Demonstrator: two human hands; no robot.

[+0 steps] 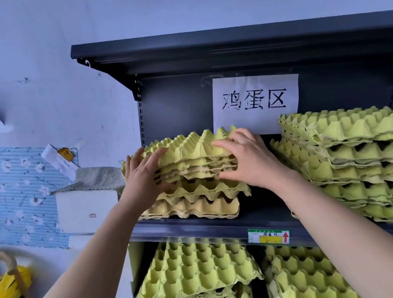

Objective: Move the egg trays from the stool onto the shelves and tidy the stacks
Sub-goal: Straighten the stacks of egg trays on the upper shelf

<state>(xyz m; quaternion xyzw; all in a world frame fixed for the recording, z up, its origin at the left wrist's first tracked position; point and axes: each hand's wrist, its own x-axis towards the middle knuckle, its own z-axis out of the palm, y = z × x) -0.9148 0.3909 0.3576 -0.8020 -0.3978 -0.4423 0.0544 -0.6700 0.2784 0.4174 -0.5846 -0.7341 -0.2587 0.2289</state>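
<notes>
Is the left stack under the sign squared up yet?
No. The left stack is uneven: upper trays overhang the tan bottom tray.
</notes>
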